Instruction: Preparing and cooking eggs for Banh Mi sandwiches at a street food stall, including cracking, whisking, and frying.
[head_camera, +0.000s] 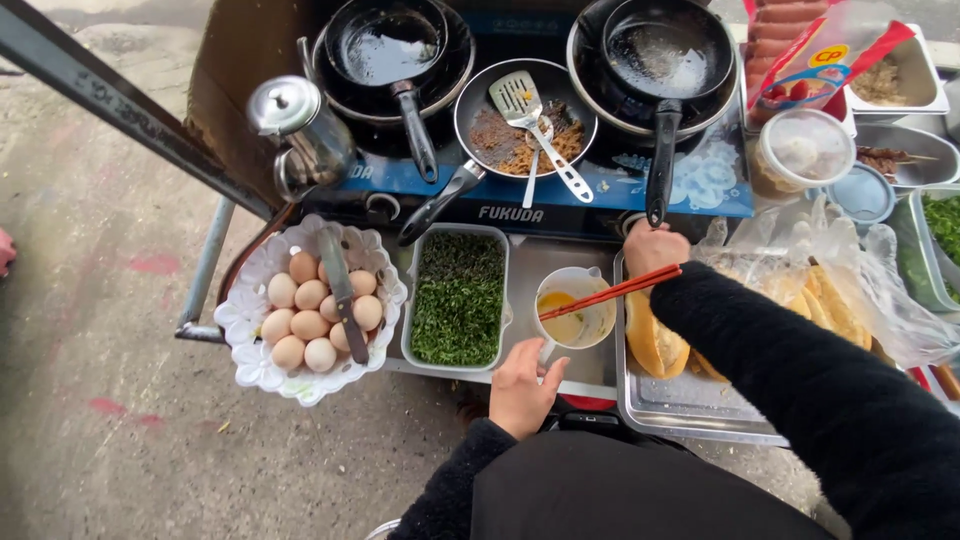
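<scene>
My left hand rests at the near edge of the desk, fingers loosely curled around the handle side of a white cup that holds beaten yellow egg. My right hand is closed into a fist near the stove's front, pinching a pair of red chopsticks whose tips slant down over the cup's rim. Just right of the cup, a split bread roll lies on a metal tray, right under my right wrist.

Left of the cup sits a rectangular tray of chopped green herbs, and beyond it a frilly white basket filled with brown eggs, a knife laid across them. On the blue stove stand two dark pans, each with oil in it, and between them a smaller pan of browned filling with a slotted spatula and a spoon resting inside. A steel kettle stands at the stove's left corner. More rolls lie in a clear plastic bag to my right.
</scene>
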